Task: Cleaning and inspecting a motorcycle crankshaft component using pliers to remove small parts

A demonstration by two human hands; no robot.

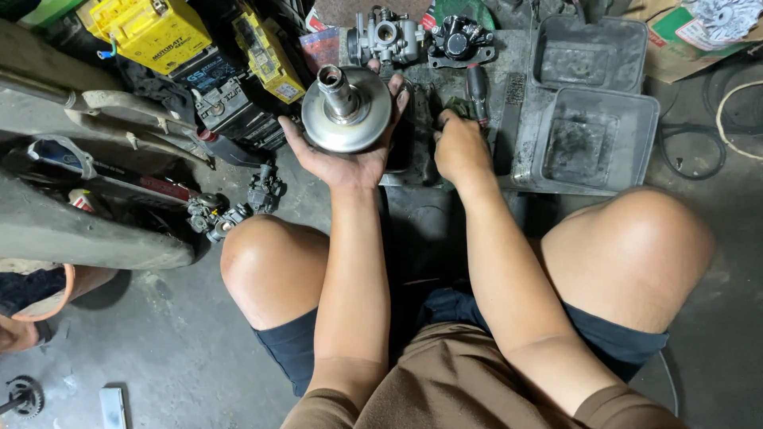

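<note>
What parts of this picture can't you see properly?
- Head view: the right hand covers whatever its fingertips touch on the dark mat.
- The underside of the round metal pulley is hidden by the left hand cupping it.
- The yellow battery is cut off by the top edge.
- The small gear runs off the left edge.

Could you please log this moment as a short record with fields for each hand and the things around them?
Left hand: palm up, cradling a round metal pulley disc with a central shaft
Right hand: palm down on the dirty work mat, fingers curled on a small dark item, unclear
Beyond the hands: carburettor, black caliper-like part, screwdriver
Right side: two grey trays
Left side: yellow batteries
Posture: squatting, knees apart
</note>
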